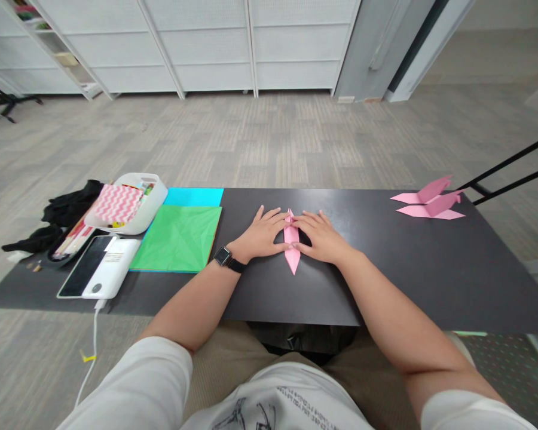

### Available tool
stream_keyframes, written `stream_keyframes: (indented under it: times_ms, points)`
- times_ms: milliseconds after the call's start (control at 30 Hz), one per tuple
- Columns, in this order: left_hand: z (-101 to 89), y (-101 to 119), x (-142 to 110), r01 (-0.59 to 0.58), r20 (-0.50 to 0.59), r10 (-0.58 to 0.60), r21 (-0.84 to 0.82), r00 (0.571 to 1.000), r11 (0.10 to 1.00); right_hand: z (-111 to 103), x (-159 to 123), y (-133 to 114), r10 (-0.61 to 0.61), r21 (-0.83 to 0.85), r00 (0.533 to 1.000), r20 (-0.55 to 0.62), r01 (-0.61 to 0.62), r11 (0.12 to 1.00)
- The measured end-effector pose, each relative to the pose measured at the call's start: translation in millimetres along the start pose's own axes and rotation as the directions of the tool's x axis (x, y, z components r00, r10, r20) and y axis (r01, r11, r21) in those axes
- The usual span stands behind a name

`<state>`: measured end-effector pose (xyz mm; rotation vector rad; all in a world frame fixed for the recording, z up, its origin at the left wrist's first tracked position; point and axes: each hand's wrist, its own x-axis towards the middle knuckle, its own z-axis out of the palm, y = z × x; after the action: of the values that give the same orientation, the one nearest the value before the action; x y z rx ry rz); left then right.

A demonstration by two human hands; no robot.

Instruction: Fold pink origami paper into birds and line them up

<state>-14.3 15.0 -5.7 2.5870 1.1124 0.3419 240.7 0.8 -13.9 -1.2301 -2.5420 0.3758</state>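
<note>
lying between splayed, palm-down hands (pixel 263 235): folded pink paper (pixel 292 235), touched from both sides.

A: Folded paper (pixel 291 234) colour?
B: Pink; paper birds (pixel 443 205) same.
A: Packet (pixel 119 202) pattern?
B: Pink-and-white zigzag.
A: Rest?
B: Green sheet (pixel 179 239), blue sheet (pixel 196 196), dark grey desk (pixel 269 292), white basket (pixel 155 209), black watch strap (pixel 239 265).

On the dark tabletop (pixel 452 263), the left hand (pixel 260 235) and right hand (pixel 321 237) rest fingertips on a folded pink paper (pixel 291 235), its points at 12 and 6 o'clock. From it, green paper (pixel 177 239) lies at 9 o'clock, a white basket (pixel 156 208) between 9 and 10, and two pink paper birds (pixel 442 205) between 2 and 3.
</note>
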Motion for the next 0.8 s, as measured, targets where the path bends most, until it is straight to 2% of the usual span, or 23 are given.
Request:
stream_keyframes:
  times_ms: [633,800]
  points:
    - [4.8,-7.5,10.7,0.012,0.032,-0.011,-0.031,0.999,0.999,2.3,4.2,4.6,0.036,-0.016,0.997,0.070,-0.035,0.999]
    - [3.4,-7.5,12.3,0.022,0.048,-0.021,-0.026,0.999,0.999,-2.0,2.8,4.0,0.019,-0.002,0.999,0.042,-0.018,1.000]
